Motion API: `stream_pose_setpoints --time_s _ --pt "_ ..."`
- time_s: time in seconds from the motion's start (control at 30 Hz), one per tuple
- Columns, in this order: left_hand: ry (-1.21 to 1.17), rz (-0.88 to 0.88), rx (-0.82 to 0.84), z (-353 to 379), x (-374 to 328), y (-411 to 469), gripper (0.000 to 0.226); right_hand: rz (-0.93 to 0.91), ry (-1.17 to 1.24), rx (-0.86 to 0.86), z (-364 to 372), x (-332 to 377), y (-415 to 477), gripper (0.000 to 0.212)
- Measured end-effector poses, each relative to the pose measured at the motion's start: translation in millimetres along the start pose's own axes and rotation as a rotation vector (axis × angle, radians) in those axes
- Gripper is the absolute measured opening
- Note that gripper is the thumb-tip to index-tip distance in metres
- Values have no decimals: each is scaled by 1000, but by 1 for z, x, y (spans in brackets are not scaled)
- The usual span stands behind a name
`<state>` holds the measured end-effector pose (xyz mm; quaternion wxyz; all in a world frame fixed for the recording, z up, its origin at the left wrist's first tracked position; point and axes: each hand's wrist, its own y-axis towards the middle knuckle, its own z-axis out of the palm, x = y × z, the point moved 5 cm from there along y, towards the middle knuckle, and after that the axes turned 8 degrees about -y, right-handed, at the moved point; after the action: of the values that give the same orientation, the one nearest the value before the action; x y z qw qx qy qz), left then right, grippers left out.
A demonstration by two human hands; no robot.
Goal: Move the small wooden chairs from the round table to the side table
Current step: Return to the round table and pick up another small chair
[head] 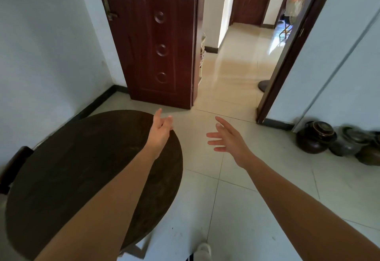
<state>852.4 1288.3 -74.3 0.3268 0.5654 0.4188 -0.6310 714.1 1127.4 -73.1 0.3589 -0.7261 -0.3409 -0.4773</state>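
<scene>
A dark round table fills the lower left of the head view; its top carries nothing I can see. My left hand reaches out over the table's far right edge, fingers apart, holding nothing. My right hand is stretched out over the tiled floor to the right of the table, fingers spread and empty. A dark curved chair back shows at the table's left edge, against the wall. No side table is in view.
A dark red door stands open ahead, with a doorway to a tiled hall on its right. Several dark clay jars sit on the floor by the right wall. A person stands far off in the hall.
</scene>
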Motion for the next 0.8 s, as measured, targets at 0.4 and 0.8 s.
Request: stream_pose_setpoints --time_s 0.4,0.8 --pt "-76 -54 -176 22 -24 166 52 33 6 126 -44 35 198 47" --pt "-177 -76 -506 42 -28 316 47 -27 -52 368 -69 62 432 38"
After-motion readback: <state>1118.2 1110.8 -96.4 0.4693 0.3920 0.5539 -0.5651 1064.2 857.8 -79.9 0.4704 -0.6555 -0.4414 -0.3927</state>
